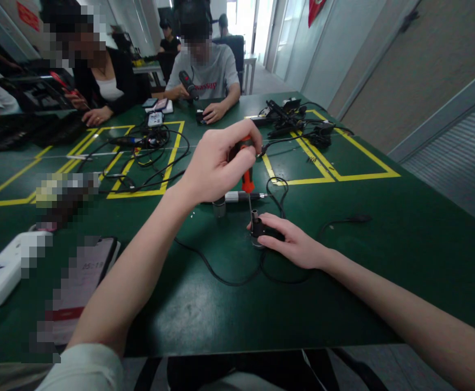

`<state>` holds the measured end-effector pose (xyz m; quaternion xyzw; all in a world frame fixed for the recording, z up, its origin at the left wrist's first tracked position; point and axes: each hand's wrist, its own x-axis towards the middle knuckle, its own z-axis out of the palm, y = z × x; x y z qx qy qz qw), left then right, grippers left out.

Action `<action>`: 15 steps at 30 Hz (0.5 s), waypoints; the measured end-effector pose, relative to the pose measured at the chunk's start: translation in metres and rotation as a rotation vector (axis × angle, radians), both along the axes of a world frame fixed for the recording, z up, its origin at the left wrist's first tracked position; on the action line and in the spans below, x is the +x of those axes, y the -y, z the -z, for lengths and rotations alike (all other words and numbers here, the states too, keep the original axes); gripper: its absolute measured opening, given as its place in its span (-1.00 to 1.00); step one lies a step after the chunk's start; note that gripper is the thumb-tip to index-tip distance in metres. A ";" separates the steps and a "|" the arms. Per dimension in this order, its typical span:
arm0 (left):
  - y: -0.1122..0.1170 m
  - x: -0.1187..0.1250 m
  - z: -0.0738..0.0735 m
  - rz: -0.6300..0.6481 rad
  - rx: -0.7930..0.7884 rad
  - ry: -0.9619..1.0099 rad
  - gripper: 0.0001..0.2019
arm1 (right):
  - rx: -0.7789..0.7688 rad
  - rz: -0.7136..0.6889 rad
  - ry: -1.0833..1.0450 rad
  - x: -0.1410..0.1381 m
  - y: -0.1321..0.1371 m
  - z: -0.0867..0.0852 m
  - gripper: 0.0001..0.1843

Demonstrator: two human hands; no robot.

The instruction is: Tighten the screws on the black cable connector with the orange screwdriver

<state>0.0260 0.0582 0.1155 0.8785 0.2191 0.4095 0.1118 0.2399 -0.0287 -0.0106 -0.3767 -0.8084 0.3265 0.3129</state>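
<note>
My left hand (216,163) is closed round the black and red handle of a small screwdriver (247,182), held upright with its thin shaft pointing down. The tip meets the top of a small black device (257,227) that stands on the green table (384,239). My right hand (292,241) lies on the table and grips that device from the right, fingers wrapped about it. A black cable (216,274) loops from the device across the table in front of both hands.
A silver and black cylinder part (237,196) lies just behind the device. A white device (1,271) and a phone (82,282) lie at the left. Two people sit across the table with tools, cables (151,157) and black parts (298,119) inside yellow tape outlines.
</note>
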 end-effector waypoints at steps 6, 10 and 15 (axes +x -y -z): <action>-0.016 -0.009 -0.002 -0.057 -0.069 0.072 -0.90 | -0.292 0.023 -0.233 0.002 0.003 -0.003 -0.53; -0.028 -0.013 0.003 -0.122 -0.078 0.116 -0.79 | -0.500 0.070 -0.445 0.001 0.005 -0.003 -0.44; -0.035 -0.017 0.003 -0.135 -0.137 0.032 -0.76 | -0.495 0.109 -0.524 0.000 0.002 -0.003 -0.45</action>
